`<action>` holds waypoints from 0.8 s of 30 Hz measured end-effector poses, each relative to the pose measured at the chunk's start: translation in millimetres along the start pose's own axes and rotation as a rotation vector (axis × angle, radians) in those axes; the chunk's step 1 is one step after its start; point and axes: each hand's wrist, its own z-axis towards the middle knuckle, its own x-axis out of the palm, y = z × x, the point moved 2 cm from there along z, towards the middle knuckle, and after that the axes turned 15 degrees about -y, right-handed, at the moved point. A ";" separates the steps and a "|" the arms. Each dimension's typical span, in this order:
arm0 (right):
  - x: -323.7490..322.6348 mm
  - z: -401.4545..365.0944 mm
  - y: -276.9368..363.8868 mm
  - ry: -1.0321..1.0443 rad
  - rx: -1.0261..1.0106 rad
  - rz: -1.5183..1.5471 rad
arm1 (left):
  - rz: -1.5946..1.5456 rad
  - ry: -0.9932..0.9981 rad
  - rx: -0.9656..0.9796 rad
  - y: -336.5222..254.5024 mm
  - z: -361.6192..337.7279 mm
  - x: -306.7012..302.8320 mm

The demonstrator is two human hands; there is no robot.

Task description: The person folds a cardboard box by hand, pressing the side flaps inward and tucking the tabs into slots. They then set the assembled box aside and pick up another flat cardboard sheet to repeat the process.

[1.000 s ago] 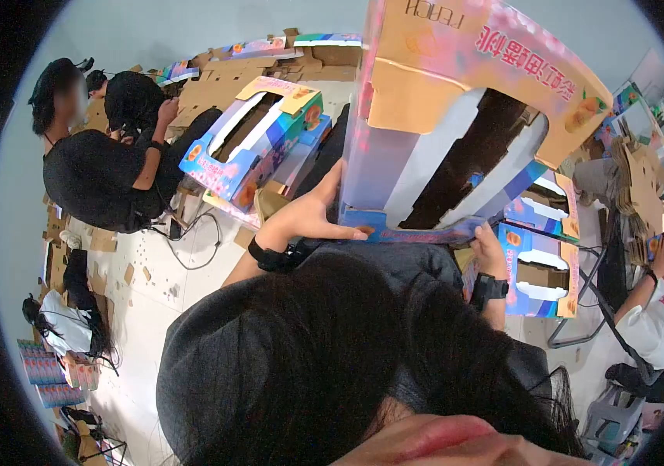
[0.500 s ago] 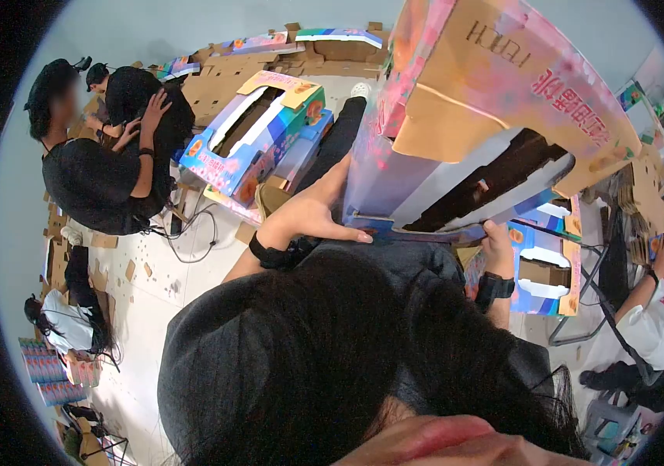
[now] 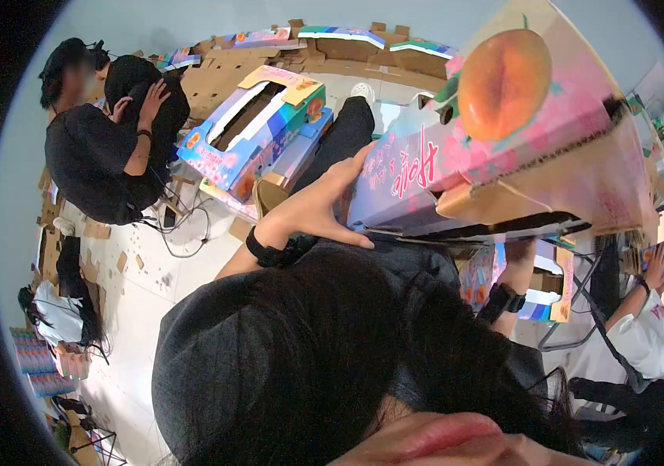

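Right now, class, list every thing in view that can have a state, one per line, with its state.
peach box, folded up, tipped on its side, held in the air.
left hand, open, fingers spread flat against the peach box's end.
right hand, under the peach box, grip hidden.
blue box, folded up, window side up, lying on other boxes.
cardboard sheets, flat, piled by the wall.

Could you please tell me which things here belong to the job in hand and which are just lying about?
In hand:
pink printed cardboard box with a peach picture
left hand, flat against its side

Lying about:
blue-and-pink windowed carton, further left
flat brown cardboard sheets by the wall
black cables on the floor
small cardboard scraps
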 end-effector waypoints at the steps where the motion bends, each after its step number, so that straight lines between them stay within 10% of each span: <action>1: -12.1 5.4 -1.5 -0.078 -0.037 0.068 | -0.006 0.005 0.008 0.0 0.8 -0.1; 5: -3.3 19.4 17.7 0.322 0.012 0.513 | -0.005 -0.058 0.115 -6.5 5.4 0.1; 8: 29.9 -2.7 26.0 -0.363 -0.025 0.321 | -0.009 -0.061 0.121 -5.3 4.1 0.5; 10: 38.4 5.3 26.4 0.247 -0.036 0.471 | 0.004 -0.095 0.167 -0.7 2.8 3.7; 14: 41.7 6.3 16.1 -0.020 -0.171 0.361 | 0.031 -0.078 0.068 4.5 -2.6 5.6; 24: 88.4 -4.3 27.0 0.047 -0.270 0.213 | -0.180 -0.223 0.168 -0.8 35.6 -25.2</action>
